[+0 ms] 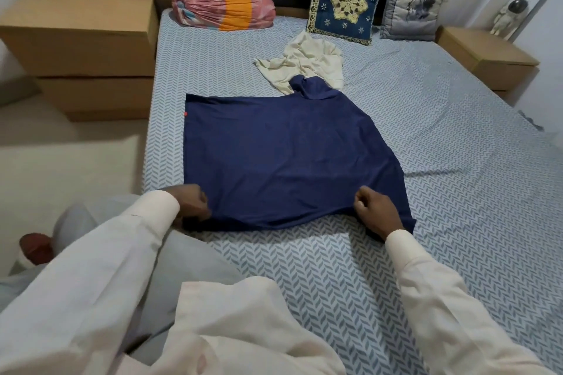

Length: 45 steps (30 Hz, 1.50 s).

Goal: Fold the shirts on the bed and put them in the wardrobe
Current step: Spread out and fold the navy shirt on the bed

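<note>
Bed (426,161) with chevron-patterned sheet. Left hand (193,202) and right hand (376,210), fingers curled, each pinch the near edge of the navy shirt (283,155), spread flat mid-bed. Beyond it, touching its far sleeve, lies a crumpled cream shirt (307,64).

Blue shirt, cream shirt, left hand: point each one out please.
blue shirt (283,155): head view, middle of its spread-out body.
cream shirt (307,62): head view, centre of the crumpled heap.
left hand (191,203): head view, knuckles, gripping the blue shirt's near edge.
</note>
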Available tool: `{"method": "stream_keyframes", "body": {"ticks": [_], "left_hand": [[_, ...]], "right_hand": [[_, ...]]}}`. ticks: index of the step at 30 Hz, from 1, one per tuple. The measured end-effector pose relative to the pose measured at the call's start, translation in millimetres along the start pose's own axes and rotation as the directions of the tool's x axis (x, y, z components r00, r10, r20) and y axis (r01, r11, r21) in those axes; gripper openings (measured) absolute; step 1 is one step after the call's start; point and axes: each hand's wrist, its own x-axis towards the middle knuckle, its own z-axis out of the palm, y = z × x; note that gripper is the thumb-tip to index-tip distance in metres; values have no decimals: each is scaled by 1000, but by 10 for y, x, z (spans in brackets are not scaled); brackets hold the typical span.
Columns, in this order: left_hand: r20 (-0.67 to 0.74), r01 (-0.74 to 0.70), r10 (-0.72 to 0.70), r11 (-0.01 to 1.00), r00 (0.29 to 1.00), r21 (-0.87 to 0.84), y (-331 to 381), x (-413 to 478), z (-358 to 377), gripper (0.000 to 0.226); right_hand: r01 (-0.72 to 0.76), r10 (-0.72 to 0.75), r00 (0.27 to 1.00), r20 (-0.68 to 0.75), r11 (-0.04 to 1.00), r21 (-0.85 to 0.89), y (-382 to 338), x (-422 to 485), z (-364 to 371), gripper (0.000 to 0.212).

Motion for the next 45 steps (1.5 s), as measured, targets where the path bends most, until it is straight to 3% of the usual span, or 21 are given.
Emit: {"method": "stream_keyframes", "body": {"ticks": [2,4,7,9,13,17,22,29,31,33,35,37,39,41,45], "left_hand": [[-136,-96,56,946,989,-311,-191,43,-96,17],[-247,-168,27,802,969,-574,-280,106,-120,14],[-302,-159,-132,621,944,-768,-336,320,-87,20],[-313,-144,-201,581,928,-801,-367,478,-54,14],[-411,-128,-323,633,852,-763,-396,732,-15,3],[-473,-110,-403,659,784,-744,-278,791,-85,20],[-483,-78,-441,672,756,-736,-330,938,-110,25],[-492,-38,-514,663,703,-748,-297,986,-116,22],[-515,28,-528,716,675,-697,-263,967,-144,22],[-633,81,-455,846,626,-528,-216,962,-156,32],[-753,48,-272,951,599,-306,-77,991,-179,46],[-766,-58,-57,991,640,-122,194,1034,-224,55],[-656,-177,126,984,745,-13,566,1080,-224,61],[-503,-264,271,961,820,88,955,1120,-136,64],[-285,-341,396,913,873,225,1483,1211,142,60]], "right_hand": [[-21,25,997,-71,999,46,-49,175,-10,10],[-25,31,995,-96,997,66,-103,362,-20,10],[-19,23,998,-65,998,62,-189,678,-12,8],[-19,20,999,-32,999,29,-274,900,17,8],[-27,29,999,42,998,-63,-445,1305,89,11],[-27,40,995,91,991,-135,-574,1698,171,15],[-31,68,986,155,974,-226,-624,2009,303,15],[-37,70,986,154,978,-206,-695,2209,398,17],[-27,51,986,162,989,-145,-695,2240,410,15],[13,-5,987,164,999,-49,-682,2234,421,18],[40,-41,994,101,999,16,-667,2153,361,28],[60,-59,998,-13,998,36,-627,2002,225,40],[86,-85,995,-49,996,3,-533,1788,70,47],[116,-115,993,13,985,-127,-379,1554,4,48],[84,-59,993,98,957,-277,-75,1207,82,50]]}}
